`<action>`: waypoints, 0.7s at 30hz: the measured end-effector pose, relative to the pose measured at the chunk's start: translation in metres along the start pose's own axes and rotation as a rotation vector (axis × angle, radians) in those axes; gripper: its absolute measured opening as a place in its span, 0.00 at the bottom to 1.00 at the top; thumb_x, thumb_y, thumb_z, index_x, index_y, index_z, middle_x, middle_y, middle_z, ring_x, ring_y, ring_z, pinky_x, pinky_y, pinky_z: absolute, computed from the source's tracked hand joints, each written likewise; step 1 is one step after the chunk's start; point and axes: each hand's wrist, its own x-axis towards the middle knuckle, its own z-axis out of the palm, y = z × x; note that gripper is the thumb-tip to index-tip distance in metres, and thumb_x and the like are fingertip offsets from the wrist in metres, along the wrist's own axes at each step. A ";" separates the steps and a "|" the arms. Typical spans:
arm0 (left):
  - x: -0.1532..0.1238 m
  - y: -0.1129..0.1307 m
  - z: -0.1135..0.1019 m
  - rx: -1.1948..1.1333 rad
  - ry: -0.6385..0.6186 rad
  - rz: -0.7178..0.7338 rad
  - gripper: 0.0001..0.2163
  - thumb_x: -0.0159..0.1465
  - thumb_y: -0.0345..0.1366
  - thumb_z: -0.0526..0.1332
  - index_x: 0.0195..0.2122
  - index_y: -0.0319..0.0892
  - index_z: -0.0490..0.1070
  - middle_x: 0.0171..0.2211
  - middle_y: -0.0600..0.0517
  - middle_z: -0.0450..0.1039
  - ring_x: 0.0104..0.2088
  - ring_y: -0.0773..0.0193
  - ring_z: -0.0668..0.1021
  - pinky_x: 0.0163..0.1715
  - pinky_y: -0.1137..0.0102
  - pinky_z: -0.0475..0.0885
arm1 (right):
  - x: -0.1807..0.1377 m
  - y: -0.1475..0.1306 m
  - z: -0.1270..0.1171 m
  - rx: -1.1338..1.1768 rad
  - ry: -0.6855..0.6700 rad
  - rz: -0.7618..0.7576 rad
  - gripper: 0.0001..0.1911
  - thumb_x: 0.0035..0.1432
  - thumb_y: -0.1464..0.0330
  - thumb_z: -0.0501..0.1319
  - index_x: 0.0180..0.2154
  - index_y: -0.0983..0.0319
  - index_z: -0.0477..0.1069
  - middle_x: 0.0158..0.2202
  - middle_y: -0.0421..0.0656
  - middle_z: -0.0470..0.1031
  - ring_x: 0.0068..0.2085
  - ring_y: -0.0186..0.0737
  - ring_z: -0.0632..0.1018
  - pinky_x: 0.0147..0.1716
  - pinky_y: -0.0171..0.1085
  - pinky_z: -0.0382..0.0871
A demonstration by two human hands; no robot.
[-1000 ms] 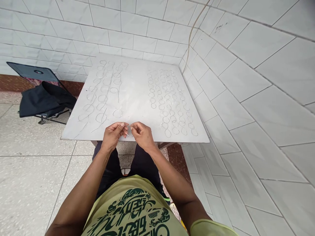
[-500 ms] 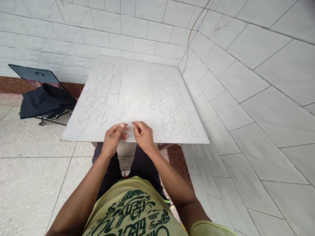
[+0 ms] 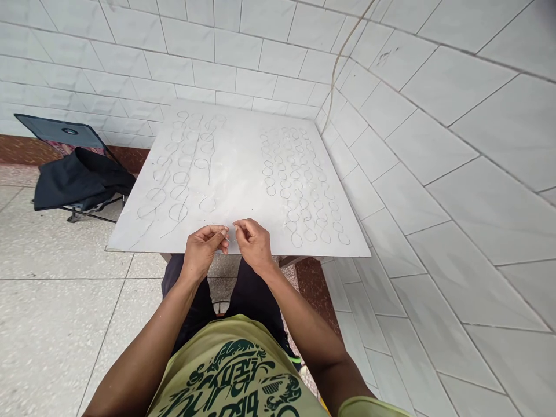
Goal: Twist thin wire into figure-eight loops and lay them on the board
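over the white tabletop (image 3: 243, 168), both hands (image 3: 203, 248) (image 3: 254, 243) tight on a thin curved strand (image 3: 231, 241), shirt lettering (image 3: 237, 376) illegible

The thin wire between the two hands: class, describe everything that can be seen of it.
The wire is thin and shiny, apparently metal, its visible part bent into a small curve that bows toward the person. It shows between the left hand and the right hand, near the front edge of the white table. The left fingers pinch it; whether the right fingers grip it is too small to tell.
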 end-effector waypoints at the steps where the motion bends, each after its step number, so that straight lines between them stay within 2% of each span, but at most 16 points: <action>1: 0.000 0.000 0.001 -0.015 0.002 -0.012 0.12 0.55 0.41 0.76 0.34 0.39 0.82 0.28 0.51 0.77 0.24 0.68 0.74 0.23 0.71 0.71 | 0.000 0.000 0.000 0.007 -0.007 0.013 0.11 0.68 0.62 0.57 0.41 0.56 0.77 0.38 0.44 0.78 0.35 0.42 0.76 0.41 0.41 0.71; 7: 0.000 -0.003 0.005 -0.093 0.069 -0.078 0.11 0.54 0.39 0.76 0.34 0.38 0.84 0.23 0.53 0.73 0.22 0.71 0.71 0.22 0.74 0.64 | -0.003 -0.003 0.003 0.138 0.010 0.082 0.10 0.68 0.61 0.59 0.40 0.57 0.78 0.35 0.42 0.79 0.34 0.41 0.77 0.37 0.39 0.71; 13: 0.001 -0.009 0.005 -0.165 0.129 -0.083 0.13 0.50 0.39 0.78 0.33 0.36 0.84 0.24 0.52 0.75 0.22 0.73 0.69 0.21 0.74 0.61 | -0.005 -0.004 0.008 0.260 0.004 0.124 0.11 0.67 0.60 0.62 0.37 0.59 0.78 0.30 0.40 0.78 0.32 0.38 0.77 0.33 0.36 0.71; 21: 0.000 -0.010 0.008 -0.175 0.198 -0.079 0.13 0.47 0.37 0.79 0.29 0.35 0.83 0.23 0.53 0.72 0.21 0.74 0.67 0.19 0.75 0.56 | -0.008 0.006 0.010 0.272 -0.014 0.070 0.09 0.66 0.63 0.63 0.39 0.59 0.79 0.31 0.39 0.78 0.32 0.37 0.78 0.35 0.36 0.72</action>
